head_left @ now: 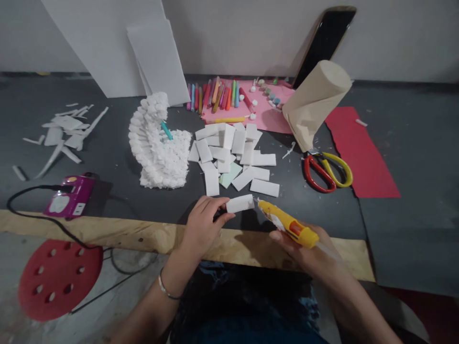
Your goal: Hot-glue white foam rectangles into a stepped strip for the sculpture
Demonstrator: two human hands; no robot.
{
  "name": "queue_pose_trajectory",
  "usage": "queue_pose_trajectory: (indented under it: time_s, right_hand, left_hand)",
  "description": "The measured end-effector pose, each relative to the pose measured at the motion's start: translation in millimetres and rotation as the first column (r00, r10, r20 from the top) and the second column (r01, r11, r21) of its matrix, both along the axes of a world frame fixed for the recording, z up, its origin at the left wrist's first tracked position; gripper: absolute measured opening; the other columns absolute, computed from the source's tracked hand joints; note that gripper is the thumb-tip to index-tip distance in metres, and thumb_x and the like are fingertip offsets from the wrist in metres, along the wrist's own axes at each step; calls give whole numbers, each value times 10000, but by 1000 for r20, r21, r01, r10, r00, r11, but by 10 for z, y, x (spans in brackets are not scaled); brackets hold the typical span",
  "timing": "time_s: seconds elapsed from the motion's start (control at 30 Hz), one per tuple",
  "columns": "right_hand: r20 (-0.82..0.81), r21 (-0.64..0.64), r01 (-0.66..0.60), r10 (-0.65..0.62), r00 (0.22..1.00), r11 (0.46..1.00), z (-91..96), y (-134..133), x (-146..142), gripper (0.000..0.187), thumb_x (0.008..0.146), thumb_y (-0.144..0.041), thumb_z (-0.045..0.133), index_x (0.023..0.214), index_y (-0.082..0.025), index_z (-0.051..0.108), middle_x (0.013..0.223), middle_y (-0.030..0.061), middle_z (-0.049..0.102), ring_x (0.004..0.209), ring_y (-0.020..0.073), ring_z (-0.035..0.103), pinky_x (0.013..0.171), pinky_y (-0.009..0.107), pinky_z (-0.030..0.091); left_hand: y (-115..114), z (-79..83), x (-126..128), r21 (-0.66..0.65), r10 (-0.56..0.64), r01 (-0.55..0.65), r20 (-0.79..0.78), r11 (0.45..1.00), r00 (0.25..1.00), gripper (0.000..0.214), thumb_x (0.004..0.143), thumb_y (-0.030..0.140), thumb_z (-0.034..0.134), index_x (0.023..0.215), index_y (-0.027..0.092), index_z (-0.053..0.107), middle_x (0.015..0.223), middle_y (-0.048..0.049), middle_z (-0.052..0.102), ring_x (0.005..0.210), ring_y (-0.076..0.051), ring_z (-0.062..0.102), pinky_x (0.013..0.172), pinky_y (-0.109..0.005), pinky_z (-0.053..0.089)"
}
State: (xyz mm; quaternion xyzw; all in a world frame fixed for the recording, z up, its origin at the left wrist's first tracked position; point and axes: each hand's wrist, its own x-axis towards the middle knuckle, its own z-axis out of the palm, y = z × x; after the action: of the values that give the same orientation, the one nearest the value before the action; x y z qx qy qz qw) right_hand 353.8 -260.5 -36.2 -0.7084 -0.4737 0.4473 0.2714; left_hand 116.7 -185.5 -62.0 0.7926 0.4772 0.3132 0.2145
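My left hand (204,224) pinches a small white foam block (239,204) just above the table's front edge. My right hand (308,251) is closed round a yellow glue gun (287,223) with an orange trigger; its nozzle touches the right end of that block. Beyond them lies a pile of several white foam rectangles (231,153) on the dark table (118,153). Left of the pile stands a white curved model built of small foam pieces (158,143), with a teal stick poking from it.
Red and yellow scissors (327,171), a beige paper roll (315,102), red paper (360,153), pink paper with coloured markers (218,95), a leaning phone (324,40), foam scraps (68,134), white boards (158,57), a magenta plugged-in device (70,196), a red stool (57,277).
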Motion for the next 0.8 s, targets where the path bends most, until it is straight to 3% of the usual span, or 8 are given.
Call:
queue_pose_trajectory:
  time_s: [0.13, 0.2, 0.3, 0.37, 0.47, 0.57, 0.7, 0.8]
  right_hand:
    - [-55, 54, 81, -78, 995, 995, 50, -8, 76, 318, 776, -519, 700, 708, -219, 620, 631, 37, 594, 584, 199, 559, 507, 313, 439]
    - [-160, 96, 123, -106, 981, 988, 80, 34, 71, 345, 813, -565, 631, 758, -225, 616, 701, 45, 603, 618, 193, 569, 529, 307, 459]
    - [-516, 116, 241, -148, 844, 964, 73, 167, 30, 410, 794, -625, 612, 714, -229, 537, 712, 10, 531, 531, 125, 470, 458, 260, 413]
    - [-626, 91, 294, -175, 760, 951, 22, 277, 8, 446, 744, -642, 659, 695, -229, 496, 699, -10, 487, 510, 106, 417, 420, 238, 376]
    - [-644, 85, 300, -177, 744, 950, -91, 406, 9, 449, 735, -630, 678, 694, -231, 477, 691, -18, 464, 522, 109, 407, 406, 228, 364]
    - [-662, 95, 290, -157, 733, 952, -183, 455, 34, 447, 745, -632, 681, 707, -229, 493, 685, -23, 462, 520, 108, 416, 388, 219, 350]
    - [-672, 51, 280, -174, 720, 959, -213, 443, 49, 440, 743, -631, 701, 731, -226, 530, 668, -34, 480, 452, 85, 399, 350, 211, 303]
    - [-654, 11, 297, -218, 725, 955, -220, 429, 47, 461, 726, -662, 702, 764, -220, 577, 682, -17, 527, 455, 89, 435, 355, 212, 312]
  left_hand:
    - [15, -24, -5, 6, -9, 10, -15, 1000, 1000, 265, 881, 404, 649, 1052, 202, 659, 859, -35, 696, 833, -191, 636, 746, -323, 518]
    - [23, -46, -9, 10, -14, 15, -37, 1000, 999, 271, 880, 396, 654, 1072, 203, 662, 865, -39, 699, 849, -203, 630, 767, -343, 517]
    - [31, -84, -10, 30, -9, 12, -88, 999, 996, 290, 888, 362, 649, 1120, 188, 652, 878, -53, 693, 877, -221, 614, 798, -364, 508]
    - [31, -101, -5, 33, -10, 14, -120, 999, 993, 321, 892, 347, 647, 1168, 183, 636, 885, -58, 688, 877, -227, 604, 803, -372, 502]
    - [17, -87, 3, 31, -15, 19, -118, 999, 993, 310, 916, 314, 614, 1200, 190, 624, 884, -59, 688, 873, -225, 603, 798, -375, 500]
    - [-1, -16, -14, 35, 30, -28, -57, 999, 998, 189, 952, 248, 538, 1096, 195, 646, 875, -52, 691, 847, -200, 615, 773, -345, 500]
    - [47, 94, -81, 37, 240, -238, -64, 971, 969, 146, 955, 266, 519, 862, 195, 608, 791, -33, 635, 748, -171, 590, 679, -299, 474]
    - [154, 112, -107, 76, 338, -330, -208, 941, 918, 193, 916, 385, 592, 893, 194, 581, 816, -48, 604, 788, -209, 582, 686, -330, 470]
